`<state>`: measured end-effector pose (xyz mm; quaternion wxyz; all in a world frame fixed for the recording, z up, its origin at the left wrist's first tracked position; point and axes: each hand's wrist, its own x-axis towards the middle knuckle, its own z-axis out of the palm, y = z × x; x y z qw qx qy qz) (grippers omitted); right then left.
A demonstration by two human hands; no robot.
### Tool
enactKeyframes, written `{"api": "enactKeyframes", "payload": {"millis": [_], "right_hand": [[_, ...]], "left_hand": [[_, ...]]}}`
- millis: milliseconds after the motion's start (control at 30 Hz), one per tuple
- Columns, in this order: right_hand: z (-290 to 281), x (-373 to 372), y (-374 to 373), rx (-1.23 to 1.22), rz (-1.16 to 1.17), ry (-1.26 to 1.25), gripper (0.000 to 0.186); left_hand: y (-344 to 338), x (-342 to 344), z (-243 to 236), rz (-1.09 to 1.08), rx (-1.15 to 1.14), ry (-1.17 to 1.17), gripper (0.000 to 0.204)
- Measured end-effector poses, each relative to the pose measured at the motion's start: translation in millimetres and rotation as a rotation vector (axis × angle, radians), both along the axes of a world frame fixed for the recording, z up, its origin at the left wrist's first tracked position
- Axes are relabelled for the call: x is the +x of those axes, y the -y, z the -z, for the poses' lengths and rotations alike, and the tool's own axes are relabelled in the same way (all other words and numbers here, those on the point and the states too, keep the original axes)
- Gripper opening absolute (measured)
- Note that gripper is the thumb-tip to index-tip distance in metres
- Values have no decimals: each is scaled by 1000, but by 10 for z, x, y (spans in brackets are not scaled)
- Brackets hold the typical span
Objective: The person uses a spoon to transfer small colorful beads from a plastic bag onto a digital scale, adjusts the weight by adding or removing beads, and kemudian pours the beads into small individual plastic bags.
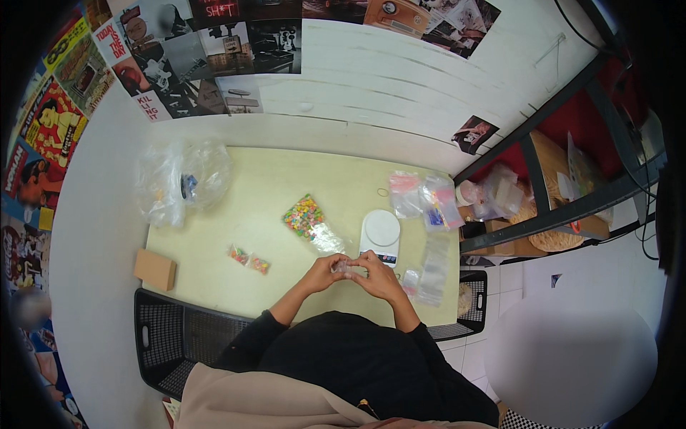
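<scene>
Close to the table's near edge, my left hand (323, 274) and my right hand (379, 277) meet with their fingers pinched on a small clear plastic bag (342, 266). What is inside it, if anything, is too small to tell. Just beyond my hands lies a larger clear bag of colourful candies (304, 217), its loose end pointing toward them. A white kitchen scale (380, 230) stands right behind my right hand. Left of my hands, two small filled candy packets (259, 265) lie side by side.
Clear bags (406, 194) and long plastic sleeves (433, 272) lie along the table's right side. A big clear plastic bag (182, 182) sits at the far left, a brown cardboard box (155, 269) at the left edge. Black crates (161, 336) stand below; a dark shelf (543, 204) rises right.
</scene>
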<state>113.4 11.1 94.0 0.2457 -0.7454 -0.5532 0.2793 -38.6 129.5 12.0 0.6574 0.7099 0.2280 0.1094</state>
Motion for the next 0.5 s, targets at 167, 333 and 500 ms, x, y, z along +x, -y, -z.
{"api": "enactKeyframes", "payload": {"millis": [167, 333, 500], "right_hand": [[57, 41, 21, 60, -83, 7, 18], [87, -42, -11, 175, -95, -8, 11], [78, -99, -33, 139, -145, 62, 12]], "left_hand": [[-27, -18, 25, 74, -175, 6, 36], [-39, -43, -14, 64, 67, 42, 36], [-13, -54, -36, 74, 155, 84, 34]]}}
